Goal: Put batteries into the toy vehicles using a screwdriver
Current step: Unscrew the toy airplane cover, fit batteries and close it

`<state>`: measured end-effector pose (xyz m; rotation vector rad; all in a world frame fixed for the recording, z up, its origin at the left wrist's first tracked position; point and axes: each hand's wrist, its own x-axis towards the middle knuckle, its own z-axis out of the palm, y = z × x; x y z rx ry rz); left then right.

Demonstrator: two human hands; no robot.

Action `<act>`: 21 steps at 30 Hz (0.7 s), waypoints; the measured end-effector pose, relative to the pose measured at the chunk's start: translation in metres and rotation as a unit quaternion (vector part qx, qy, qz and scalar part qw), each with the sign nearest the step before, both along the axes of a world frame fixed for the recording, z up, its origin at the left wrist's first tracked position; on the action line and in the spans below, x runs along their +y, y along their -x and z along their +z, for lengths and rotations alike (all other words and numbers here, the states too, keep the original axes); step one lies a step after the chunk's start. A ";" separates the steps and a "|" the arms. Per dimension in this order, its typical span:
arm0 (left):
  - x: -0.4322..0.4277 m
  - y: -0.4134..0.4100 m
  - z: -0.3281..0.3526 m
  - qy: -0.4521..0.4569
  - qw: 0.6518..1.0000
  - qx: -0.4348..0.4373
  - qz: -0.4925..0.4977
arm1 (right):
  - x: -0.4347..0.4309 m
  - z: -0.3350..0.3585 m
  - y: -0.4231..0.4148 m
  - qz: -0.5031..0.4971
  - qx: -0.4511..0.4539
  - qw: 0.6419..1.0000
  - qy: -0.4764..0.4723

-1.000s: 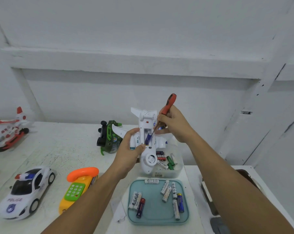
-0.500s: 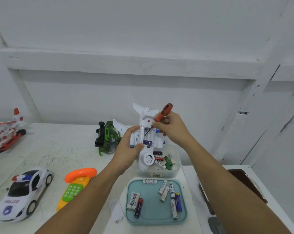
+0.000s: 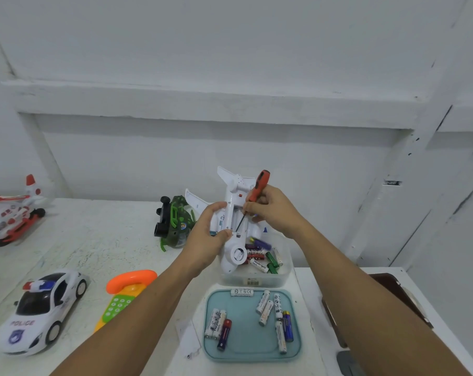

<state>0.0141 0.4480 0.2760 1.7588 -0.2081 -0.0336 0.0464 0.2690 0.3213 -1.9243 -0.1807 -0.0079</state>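
Over the box (image 3: 257, 280) at the middle of the desk (image 3: 107, 234), the left hand (image 3: 208, 240) holds the plane (image 3: 236, 253) belly up, its grip clamped round the body. The right hand (image 3: 273, 213) has its grip clamped on the screwdriver (image 3: 258, 185), and the tip rests low in the open compartment (image 3: 236, 215).

One second ago a purple battery was sitting in this compartment with the tip levering under it. Half a second ago it had slid to the lower end. Now the compartment looks bare, and a purple battery (image 3: 261, 243) lies in the box just beside the plane's nose. We judge that the old cell is out, so this plane is ready to receive fresh ones, and its cover must be screwed on afterwards.

We count five toys: the plane in the hands, and on the desk a green toy (image 3: 175, 223), a helicopter (image 3: 12, 215), a car (image 3: 42, 308) and a phone (image 3: 126, 291). We see one screwdriver, one box and one tray (image 3: 246, 335). On the tray we count nine batteries (image 3: 262, 302): seven white, one blue and one dark red. Those in the box overlap, so we cannot count them exactly.
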 end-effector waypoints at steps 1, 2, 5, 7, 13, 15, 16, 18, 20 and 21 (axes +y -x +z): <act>0.000 -0.001 0.000 0.001 1.000 0.002 0.002 | -0.001 0.000 0.000 -0.002 0.003 1.000 -0.017; 0.000 -0.001 0.001 0.004 1.000 0.003 0.005 | -0.002 0.001 0.000 -0.005 0.007 1.000 -0.028; 0.000 -0.002 0.001 0.018 1.000 0.014 0.014 | -0.005 0.000 0.001 -0.018 0.021 0.998 -0.059; 0.000 -0.002 0.001 0.032 0.999 0.025 0.019 | -0.008 0.000 0.002 -0.043 0.038 0.992 -0.113; 0.008 0.000 0.003 0.087 0.994 0.054 0.049 | -0.022 0.002 0.014 -0.088 0.098 0.966 -0.221; 0.013 0.002 0.004 0.114 0.990 0.051 0.059 | -0.026 -0.001 0.022 -0.082 0.123 0.971 -0.190; 0.015 0.004 0.004 0.126 0.989 0.051 0.063 | -0.026 -0.003 0.027 -0.076 0.134 0.975 -0.160; 0.022 0.008 0.005 0.149 0.985 0.049 0.072 | -0.026 -0.007 0.038 -0.063 0.149 0.982 -0.101; 0.029 0.012 0.006 0.170 0.981 0.045 0.082 | -0.020 -0.011 0.049 -0.048 0.161 0.984 -0.066; 0.034 0.014 0.007 0.180 0.979 0.042 0.087 | -0.015 -0.013 0.054 -0.037 0.169 0.983 -0.059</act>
